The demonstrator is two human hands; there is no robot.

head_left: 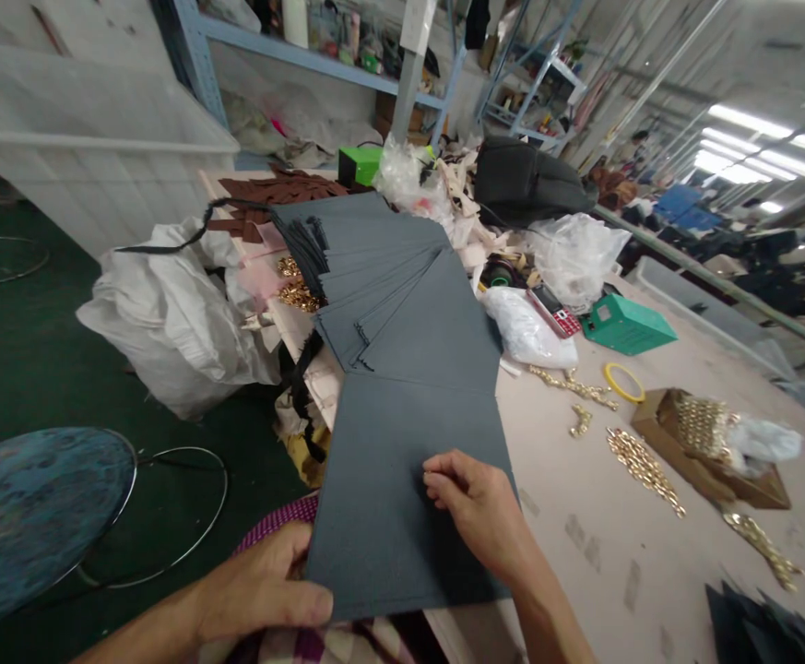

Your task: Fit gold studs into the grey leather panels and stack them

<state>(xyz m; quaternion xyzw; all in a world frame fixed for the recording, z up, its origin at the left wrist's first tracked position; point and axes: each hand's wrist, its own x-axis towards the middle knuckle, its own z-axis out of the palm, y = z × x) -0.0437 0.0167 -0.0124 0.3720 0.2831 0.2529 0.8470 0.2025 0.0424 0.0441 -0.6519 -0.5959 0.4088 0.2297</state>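
Observation:
A dark grey-blue panel (402, 480) lies at the near edge of the table, below a fanned row of similar panels (416, 304). My left hand (270, 590) grips the near left corner of this panel, thumb on top and fingers underneath. Over the panel's right half is my right hand (471, 503), its fingers curled and the thumb pressed to the index finger; whatever may be in the pinch is too small to make out. Black straps (301, 249) hang by the left side of the fanned panels.
Gold chains (644, 468) lie on the table (568, 572) at right, near a cardboard box (710, 452), a yellow ring (623, 382) and a green box (629, 325). A white sack (173, 323) and a round stool (42, 516) stand at left.

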